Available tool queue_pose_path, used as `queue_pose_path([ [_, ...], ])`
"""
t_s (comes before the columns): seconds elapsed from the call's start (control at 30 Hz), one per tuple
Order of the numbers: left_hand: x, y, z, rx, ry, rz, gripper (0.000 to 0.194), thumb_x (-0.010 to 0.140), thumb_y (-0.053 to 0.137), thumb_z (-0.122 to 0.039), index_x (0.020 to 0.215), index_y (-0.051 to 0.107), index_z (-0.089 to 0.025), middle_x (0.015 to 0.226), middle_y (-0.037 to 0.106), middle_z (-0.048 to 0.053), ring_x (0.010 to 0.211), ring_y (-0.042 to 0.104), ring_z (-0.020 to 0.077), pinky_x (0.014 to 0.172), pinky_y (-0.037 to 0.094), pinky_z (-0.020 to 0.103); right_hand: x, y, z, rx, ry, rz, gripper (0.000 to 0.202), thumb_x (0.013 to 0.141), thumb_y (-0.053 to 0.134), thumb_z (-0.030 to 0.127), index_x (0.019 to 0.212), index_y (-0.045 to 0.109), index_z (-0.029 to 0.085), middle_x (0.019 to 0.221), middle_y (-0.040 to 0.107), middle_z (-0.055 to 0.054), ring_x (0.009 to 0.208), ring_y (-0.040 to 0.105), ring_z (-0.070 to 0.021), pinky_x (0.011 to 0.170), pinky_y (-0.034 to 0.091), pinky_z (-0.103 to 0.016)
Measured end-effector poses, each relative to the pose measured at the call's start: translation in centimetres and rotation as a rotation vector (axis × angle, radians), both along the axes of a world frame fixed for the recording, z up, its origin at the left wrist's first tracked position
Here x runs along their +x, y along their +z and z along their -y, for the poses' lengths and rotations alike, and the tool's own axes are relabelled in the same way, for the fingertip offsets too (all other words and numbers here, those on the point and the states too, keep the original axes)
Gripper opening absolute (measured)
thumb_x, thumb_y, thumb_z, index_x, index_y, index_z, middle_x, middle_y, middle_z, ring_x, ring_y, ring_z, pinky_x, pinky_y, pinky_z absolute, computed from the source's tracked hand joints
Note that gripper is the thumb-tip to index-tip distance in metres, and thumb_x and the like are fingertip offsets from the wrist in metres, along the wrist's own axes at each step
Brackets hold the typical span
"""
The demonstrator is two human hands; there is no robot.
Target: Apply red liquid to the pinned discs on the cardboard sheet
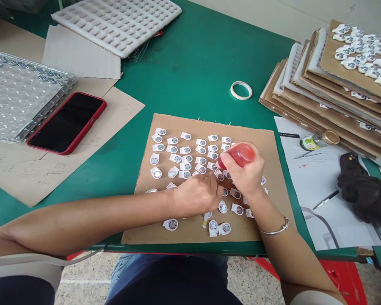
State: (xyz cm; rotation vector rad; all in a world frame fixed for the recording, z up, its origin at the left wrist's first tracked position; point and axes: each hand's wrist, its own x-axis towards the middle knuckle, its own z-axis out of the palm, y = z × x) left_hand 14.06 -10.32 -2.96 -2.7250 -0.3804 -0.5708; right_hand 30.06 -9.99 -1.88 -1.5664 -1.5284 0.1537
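A brown cardboard sheet [190, 234] lies in front of me, covered with several small white tabbed pieces [156, 173], each with a round silvery disc. My right hand [246, 176] is wrapped round a red squeeze bottle [240, 155], tilted with its narrow end toward the pieces at the middle of the sheet. Close beside it, my left hand [199, 192] rests low over the sheet with its fingers curled in. Its fingertips are hidden, so what they hold cannot be made out. Both forearms cover some of the pieces.
A stack of cardboard and foam layers [305, 80] stands at the right, near a small glass jar [319, 140], tweezers [326, 199] and a black tool [365, 190]. A tape roll [241, 90] lies behind the sheet. Left are a red-cased phone [66, 123] and white foam tray [120, 25].
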Motion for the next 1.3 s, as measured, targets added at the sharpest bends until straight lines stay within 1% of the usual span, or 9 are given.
queue_pose_path([
  [0.27,-0.08,0.24,-0.1,0.011,-0.006,-0.024,0.017,0.078,0.04,-0.002,0.067,0.047,-0.014,0.069,0.065,0.012,0.043,0.053,0.0135,0.036,0.033,0.026,0.14,-0.16,-0.01,-0.011,-0.018,0.013,0.03,0.069,0.068,0.046,0.078,0.056,0.02,0.07,0.062,-0.001,0.065,0.059,-0.0158,0.063,0.05,-0.032],
  [0.53,-0.06,0.26,-0.11,0.008,-0.01,-0.022,0.017,0.078,0.04,-0.003,0.068,0.049,-0.013,0.069,0.065,0.013,0.043,0.053,0.0139,0.036,0.033,0.026,0.03,-0.05,-0.03,-0.002,-0.012,0.008,0.027,0.069,0.069,0.043,0.077,0.056,0.02,0.069,0.063,0.0,0.064,0.059,-0.0149,0.063,0.05,-0.031],
  [0.67,-0.1,0.28,-0.14,0.01,-0.013,-0.035,0.018,0.079,0.038,-0.002,0.071,0.051,-0.012,0.068,0.064,0.013,0.044,0.053,0.0142,0.037,0.035,0.026,-0.01,-0.08,-0.12,-0.001,-0.03,-0.006,0.028,0.069,0.068,0.045,0.077,0.056,0.021,0.069,0.063,-0.001,0.064,0.06,-0.0157,0.064,0.051,-0.032],
  [0.8,-0.15,0.3,-0.16,0.003,-0.015,-0.061,0.02,0.079,0.037,-0.002,0.073,0.053,-0.011,0.073,0.066,0.015,0.046,0.054,0.0146,0.038,0.037,0.026,0.09,-0.2,-0.22,0.006,-0.041,-0.004,0.03,0.069,0.068,0.046,0.077,0.056,0.02,0.07,0.063,-0.002,0.065,0.06,-0.0165,0.064,0.051,-0.033],
  [1.07,-0.14,0.34,-0.16,0.003,-0.024,-0.027,0.016,0.077,0.04,-0.002,0.068,0.05,-0.012,0.078,0.068,0.018,0.044,0.055,0.0151,0.036,0.037,0.026,0.45,-0.49,-0.41,0.014,-0.047,0.002,0.03,0.07,0.068,0.046,0.08,0.056,0.02,0.072,0.063,-0.002,0.066,0.06,-0.0164,0.065,0.051,-0.033],
  [1.2,-0.11,0.41,-0.19,-0.009,-0.02,-0.036,0.018,0.078,0.04,-0.002,0.068,0.05,-0.012,0.074,0.068,0.016,0.044,0.055,0.0151,0.037,0.039,0.025,0.54,-0.34,-0.45,0.015,-0.056,-0.007,0.03,0.069,0.069,0.046,0.079,0.056,0.021,0.071,0.062,-0.002,0.065,0.059,-0.0162,0.064,0.051,-0.033],
  [1.3,-0.13,0.43,-0.24,-0.026,-0.025,-0.033,0.017,0.078,0.041,-0.002,0.069,0.051,-0.012,0.077,0.068,0.018,0.046,0.056,0.016,0.039,0.041,0.026,0.59,-0.17,-0.42,0.006,-0.055,-0.014,0.03,0.069,0.068,0.046,0.078,0.055,0.021,0.07,0.062,-0.001,0.065,0.059,-0.0159,0.064,0.051,-0.033],
])
